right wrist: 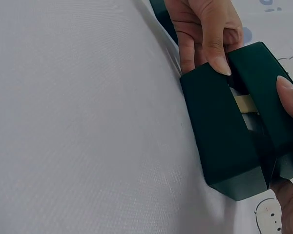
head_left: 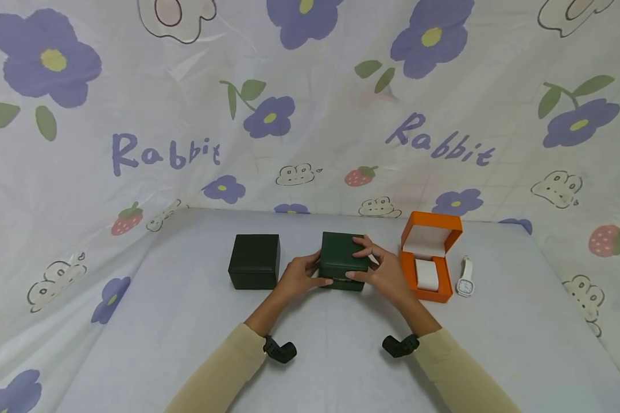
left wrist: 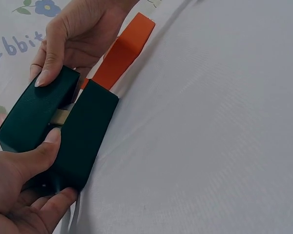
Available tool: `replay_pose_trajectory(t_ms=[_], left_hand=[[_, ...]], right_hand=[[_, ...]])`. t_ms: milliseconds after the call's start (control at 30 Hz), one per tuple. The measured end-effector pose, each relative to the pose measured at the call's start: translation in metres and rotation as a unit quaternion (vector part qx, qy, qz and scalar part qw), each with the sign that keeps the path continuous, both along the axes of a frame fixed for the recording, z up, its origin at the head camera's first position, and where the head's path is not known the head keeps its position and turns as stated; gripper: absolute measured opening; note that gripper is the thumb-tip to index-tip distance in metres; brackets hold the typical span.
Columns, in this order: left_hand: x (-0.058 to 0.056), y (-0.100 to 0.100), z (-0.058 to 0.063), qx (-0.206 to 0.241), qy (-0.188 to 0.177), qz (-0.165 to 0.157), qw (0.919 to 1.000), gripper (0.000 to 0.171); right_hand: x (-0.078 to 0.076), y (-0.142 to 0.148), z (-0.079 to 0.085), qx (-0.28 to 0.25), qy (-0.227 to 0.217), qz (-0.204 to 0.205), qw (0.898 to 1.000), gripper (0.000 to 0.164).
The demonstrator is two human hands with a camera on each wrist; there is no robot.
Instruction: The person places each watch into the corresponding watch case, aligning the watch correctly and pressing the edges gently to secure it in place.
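A dark green watch box (head_left: 337,252) sits on the table between my hands, its lid (right wrist: 268,97) raised slightly along the front. A gold-coloured tab (left wrist: 58,117) shows in the narrow gap between lid and base. My left hand (head_left: 301,276) grips the base (left wrist: 85,141) at its left side, thumb on the front face. From the right, my right hand (head_left: 384,271) holds the lid, with the thumb at its front edge and fingers over its top. Most of the inside of the box is hidden.
Left of my hands stands a closed black-looking box (head_left: 255,259). On the right, an orange box (head_left: 439,296) stands open with a white cushion (head_left: 426,275) inside. Beside it lies a white-strapped watch (head_left: 465,284). A patterned curtain (head_left: 330,143) hangs behind the table.
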State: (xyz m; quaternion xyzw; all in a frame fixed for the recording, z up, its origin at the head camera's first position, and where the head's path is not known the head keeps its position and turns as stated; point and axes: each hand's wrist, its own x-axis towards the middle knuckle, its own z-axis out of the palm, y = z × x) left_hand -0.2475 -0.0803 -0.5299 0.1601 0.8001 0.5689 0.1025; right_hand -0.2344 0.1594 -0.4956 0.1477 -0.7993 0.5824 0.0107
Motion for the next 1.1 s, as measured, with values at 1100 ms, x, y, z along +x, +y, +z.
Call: replay_pose_trajectory(t_ms=[1100], left_hand=[[0.007,-0.003,0.02,-0.035,0.001,0.002,0.9994,0.109]], right_hand=[[0.006,0.007,0.008,0.076,0.051,0.041,0.995,0.031]])
